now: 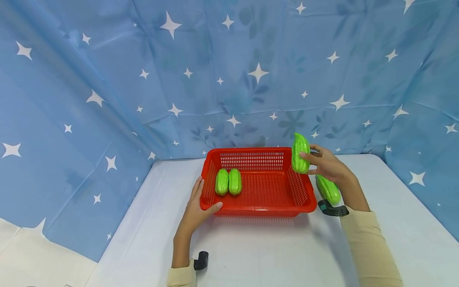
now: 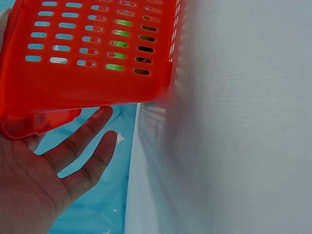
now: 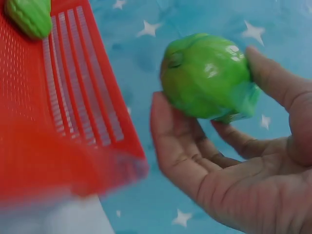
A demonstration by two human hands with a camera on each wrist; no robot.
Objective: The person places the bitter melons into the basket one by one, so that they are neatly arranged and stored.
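My right hand (image 1: 328, 164) holds a bright green, ridged bitter melon (image 1: 300, 153) upright above the right end of a red plastic basket (image 1: 258, 208). Thumb and fingers pinch the melon, whose rounded end (image 3: 207, 75) faces the camera in the right wrist view. At the basket's front left corner is my left hand (image 1: 196, 207), its thumb on the front rim and fingers stretched along the left side. Its fingers (image 2: 90, 165) spread loosely beside the rim in the left wrist view. Two more bitter melons, one on the left (image 1: 222, 182) and one beside it (image 1: 235, 182), lie inside.
Another bitter melon (image 1: 328, 190) lies on the white table (image 1: 251, 255) right of the basket, partly behind my right wrist. A blue star-patterned cloth (image 1: 222, 99) hangs close behind the basket. Black bands with devices sit on both wrists.
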